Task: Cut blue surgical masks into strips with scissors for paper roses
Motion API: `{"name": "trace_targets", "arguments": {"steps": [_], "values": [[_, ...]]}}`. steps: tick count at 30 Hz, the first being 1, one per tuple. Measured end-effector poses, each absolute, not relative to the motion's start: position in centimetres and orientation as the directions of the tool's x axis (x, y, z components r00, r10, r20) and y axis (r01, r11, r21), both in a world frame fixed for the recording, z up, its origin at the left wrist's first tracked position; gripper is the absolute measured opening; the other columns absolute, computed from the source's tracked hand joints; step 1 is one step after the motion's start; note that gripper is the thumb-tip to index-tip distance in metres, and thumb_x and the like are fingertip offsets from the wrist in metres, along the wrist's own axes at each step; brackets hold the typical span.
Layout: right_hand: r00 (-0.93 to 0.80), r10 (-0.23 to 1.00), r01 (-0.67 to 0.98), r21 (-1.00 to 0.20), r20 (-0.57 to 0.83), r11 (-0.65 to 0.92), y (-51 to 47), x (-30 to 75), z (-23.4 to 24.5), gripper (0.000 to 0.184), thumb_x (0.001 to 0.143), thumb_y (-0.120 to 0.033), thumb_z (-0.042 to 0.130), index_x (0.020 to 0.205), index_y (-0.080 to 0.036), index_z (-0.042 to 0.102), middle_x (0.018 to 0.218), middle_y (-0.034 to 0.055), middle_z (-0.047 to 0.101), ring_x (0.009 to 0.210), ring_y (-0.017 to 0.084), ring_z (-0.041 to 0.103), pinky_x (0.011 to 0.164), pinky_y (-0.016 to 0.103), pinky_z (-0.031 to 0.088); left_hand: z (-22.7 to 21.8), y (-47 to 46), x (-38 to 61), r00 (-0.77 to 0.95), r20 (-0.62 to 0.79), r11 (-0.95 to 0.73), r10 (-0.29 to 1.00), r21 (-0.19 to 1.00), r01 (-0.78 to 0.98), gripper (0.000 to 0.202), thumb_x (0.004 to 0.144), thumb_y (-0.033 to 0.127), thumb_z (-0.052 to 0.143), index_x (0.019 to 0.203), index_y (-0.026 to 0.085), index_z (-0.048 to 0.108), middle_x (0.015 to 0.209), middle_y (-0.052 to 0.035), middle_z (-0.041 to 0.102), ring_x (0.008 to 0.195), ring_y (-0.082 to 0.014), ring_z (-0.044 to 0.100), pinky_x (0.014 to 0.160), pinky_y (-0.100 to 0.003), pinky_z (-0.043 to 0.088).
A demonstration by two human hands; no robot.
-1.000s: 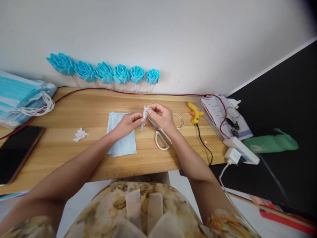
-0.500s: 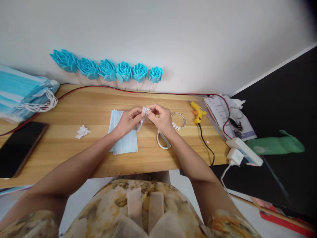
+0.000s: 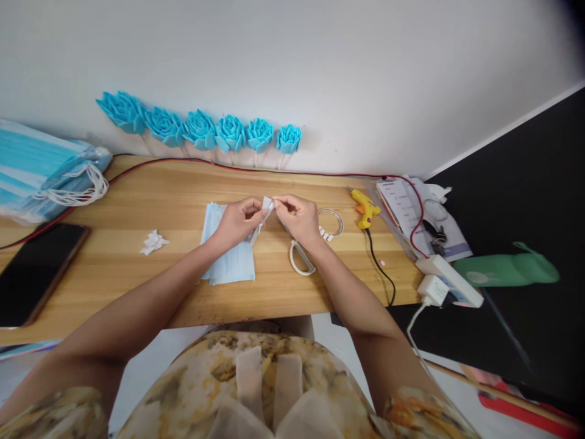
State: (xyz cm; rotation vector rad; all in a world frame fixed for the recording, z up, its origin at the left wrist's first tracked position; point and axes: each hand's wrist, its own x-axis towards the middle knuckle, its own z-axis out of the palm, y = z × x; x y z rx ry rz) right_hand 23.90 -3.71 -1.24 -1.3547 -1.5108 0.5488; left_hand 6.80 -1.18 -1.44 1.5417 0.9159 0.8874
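Note:
My left hand (image 3: 240, 222) pinches a pale, narrow strip with fan-like pleats (image 3: 267, 206) between thumb and fingers. At the strip's upper right edge, my right hand (image 3: 297, 216) is closed in a pinch, its fingertips touching the strip. Below and left lie light blue face mask sheets (image 3: 231, 265), flat and overlapping, partly under my left hand. By my right wrist is a white D-shaped loop (image 3: 294, 263), its kind unclear. Just beyond the wrist rests a roll of tape (image 3: 340, 222) with small white pieces at its lower left edge.
Several blue flowers on sticks (image 3: 200, 129) lean on the wall. Left are packed masks (image 3: 41, 171), a phone (image 3: 41, 271) and white scraps (image 3: 154, 242). Right are a yellow glue gun (image 3: 364, 207), papers (image 3: 402, 207), a power strip (image 3: 450, 277) and a green bottle (image 3: 507, 270). A red-black cable runs behind.
The strip has turned slightly and shows more of its pleats. My right fingers have shifted to its upper edge. My left hand keeps its hold.

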Motion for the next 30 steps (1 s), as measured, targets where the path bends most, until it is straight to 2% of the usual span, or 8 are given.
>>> {"name": "trace_targets", "arguments": {"steps": [6, 12, 15, 19, 25, 30], "values": [[0.119, 0.891, 0.529, -0.787, 0.439, 0.317, -3.67, 23.91, -1.14, 0.020, 0.083, -0.030, 0.061, 0.080, -0.021, 0.079, 0.078, 0.0019, 0.078, 0.065, 0.014, 0.064, 0.065, 0.027, 0.049, -1.75, -1.02, 6.91, 0.401, 0.124, -0.181, 0.908, 0.978, 0.107, 0.020, 0.079, 0.037, 0.065, 0.077, 0.019, 0.058, 0.058, 0.0032, 0.055, 0.048, -0.0088, 0.043, 0.047, -0.023, 0.031], [0.081, 0.968, 0.355, -0.914, 0.239, 0.196, -3.55, 23.92, -1.11, 0.024, 0.078, -0.041, 0.071, 0.088, -0.019, 0.076, 0.078, 0.0005, 0.075, 0.066, 0.013, 0.063, 0.064, 0.024, 0.050, -2.13, -1.02, 6.92, 0.362, 0.159, -0.218, 0.918, 0.968, 0.127, 0.019, 0.076, 0.036, 0.066, 0.077, 0.019, 0.058, 0.061, 0.0032, 0.052, 0.053, -0.0096, 0.043, 0.050, -0.024, 0.030], [0.032, 0.974, 0.299, -0.932, 0.224, 0.204, -3.46, 23.98, -1.13, 0.024, 0.078, -0.038, 0.070, 0.091, -0.018, 0.074, 0.081, 0.0006, 0.074, 0.071, 0.012, 0.064, 0.070, 0.025, 0.051, -2.06, -1.01, 6.86, 0.363, 0.157, -0.222, 0.918, 0.964, 0.145, 0.018, 0.077, 0.035, 0.064, 0.077, 0.019, 0.057, 0.059, 0.0041, 0.050, 0.052, -0.0094, 0.041, 0.050, -0.024, 0.030], [0.009, 0.972, 0.316, -0.923, 0.236, 0.221, -3.40, 24.10, -1.20, 0.022, 0.080, -0.034, 0.067, 0.092, -0.018, 0.074, 0.082, 0.0008, 0.073, 0.073, 0.012, 0.063, 0.071, 0.025, 0.051, -1.91, -1.09, 6.85, 0.382, 0.153, -0.219, 0.911, 0.966, 0.135, 0.019, 0.079, 0.036, 0.063, 0.077, 0.019, 0.055, 0.058, 0.0038, 0.051, 0.051, -0.0097, 0.043, 0.049, -0.024, 0.031], [0.067, 0.968, 0.386, -0.901, 0.243, 0.199, -3.36, 24.20, -1.53, 0.023, 0.081, -0.036, 0.065, 0.089, -0.018, 0.077, 0.074, -0.0006, 0.073, 0.065, 0.012, 0.061, 0.063, 0.024, 0.047, -1.94, -1.11, 6.86, 0.408, 0.145, -0.220, 0.901, 0.965, 0.143, 0.022, 0.081, 0.039, 0.066, 0.077, 0.019, 0.057, 0.055, 0.0049, 0.050, 0.048, -0.0091, 0.041, 0.047, -0.024, 0.029], [0.154, 0.946, 0.391, -0.897, 0.286, 0.208, -2.96, 24.90, -1.57, 0.024, 0.085, -0.037, 0.063, 0.090, -0.020, 0.079, 0.085, 0.0030, 0.079, 0.076, 0.016, 0.070, 0.072, 0.028, 0.053, -2.10, -1.00, 6.92, 0.382, 0.150, -0.222, 0.912, 0.963, 0.151, 0.018, 0.078, 0.035, 0.063, 0.077, 0.019, 0.057, 0.057, 0.0038, 0.053, 0.048, -0.0094, 0.043, 0.046, -0.023, 0.030]]}}
